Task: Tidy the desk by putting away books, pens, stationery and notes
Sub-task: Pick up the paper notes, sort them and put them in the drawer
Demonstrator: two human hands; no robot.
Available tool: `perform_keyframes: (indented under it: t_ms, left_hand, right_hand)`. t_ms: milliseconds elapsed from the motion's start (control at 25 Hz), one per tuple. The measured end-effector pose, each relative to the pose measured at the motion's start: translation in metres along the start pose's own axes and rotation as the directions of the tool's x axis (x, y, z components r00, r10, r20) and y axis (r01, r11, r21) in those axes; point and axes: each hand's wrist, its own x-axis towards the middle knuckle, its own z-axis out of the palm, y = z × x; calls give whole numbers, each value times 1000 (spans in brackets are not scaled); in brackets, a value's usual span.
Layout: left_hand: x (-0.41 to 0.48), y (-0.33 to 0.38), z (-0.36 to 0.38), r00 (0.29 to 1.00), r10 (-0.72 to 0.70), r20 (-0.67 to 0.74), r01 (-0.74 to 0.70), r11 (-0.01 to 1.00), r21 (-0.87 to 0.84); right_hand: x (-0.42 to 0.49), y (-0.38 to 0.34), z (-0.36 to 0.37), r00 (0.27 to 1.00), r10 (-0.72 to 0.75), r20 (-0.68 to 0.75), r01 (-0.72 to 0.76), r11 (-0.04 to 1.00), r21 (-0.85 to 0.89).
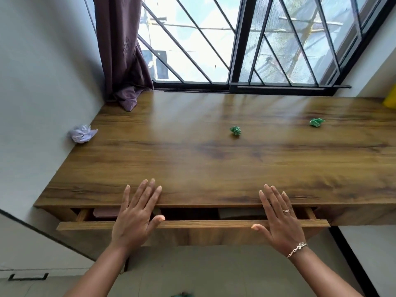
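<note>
Beneath a barred window (pixel 214 39) and a purple curtain (pixel 120 50), a wooden desk (pixel 192 163) lies ahead. Its drawer (pixel 192 224), long axis running hand to hand, stands slightly open under the left hand (pixel 134 219) and right hand (pixel 280 221), both flat, empty, fingers straight. Beyond the fingertips lie a purple paper ball (pixel 82 133) far left, a green paper ball (pixel 235 130) between the hands, and a second green ball (pixel 316 122) right

Light: bright daylight is coming through the window (pixel 192 39).
Glare: pale streaks are spreading across the desk (pixel 192 163).
Edges: straight lines are bowing.
</note>
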Motion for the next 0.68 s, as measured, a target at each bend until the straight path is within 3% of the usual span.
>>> perform_keyframes:
  t_ms: [80, 200, 680]
  left_hand:
    - [5, -7, 2, 992, 118, 33, -119, 992, 31]
    - [8, -10, 4, 985, 169, 35, -171, 982, 76]
    - [13, 13, 33, 963, 29, -267, 26, 979, 200]
  right_hand:
    - [8, 4, 3, 998, -58, 23, 60, 997, -57]
    - [17, 7, 4, 998, -52, 26, 54, 996, -71]
    - [26, -10, 16, 979, 137, -151, -135, 991, 24]
